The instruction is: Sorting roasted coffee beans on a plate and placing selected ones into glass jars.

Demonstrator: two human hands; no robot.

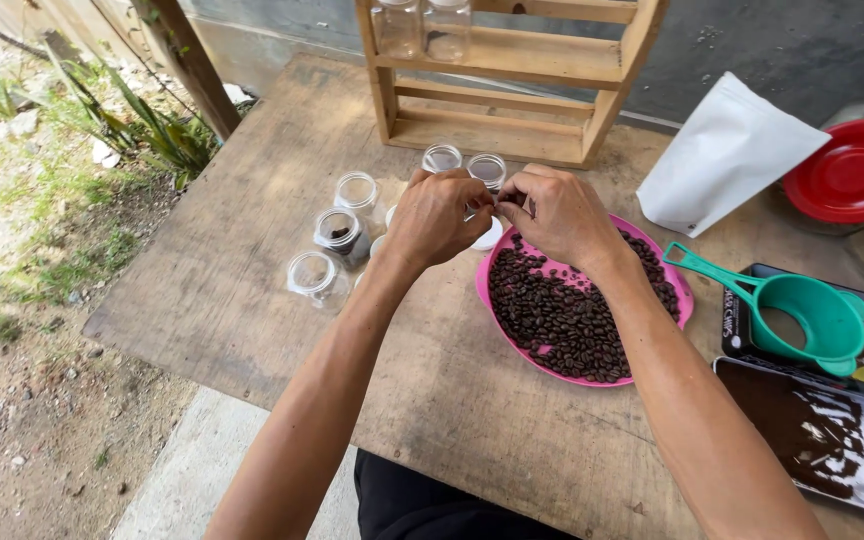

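Nearest us, our left hand (pixel 435 218) and right hand (pixel 557 215) meet fingertip to fingertip, each grip pinched nearly closed on something too small to identify, above the pink plate (pixel 483 290) of coffee beans (pixel 557 315). Left on the counter (pixel 252 210) stand small clear jars (pixel 340 235). We should probably work low over the plate, so dropped beans land there.

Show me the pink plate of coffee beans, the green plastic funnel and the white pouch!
Pink plate of coffee beans (pixel 487 300): head view, on its left rim.
Green plastic funnel (pixel 820 318): head view, on its bowl.
White pouch (pixel 722 160): head view, on its front face.
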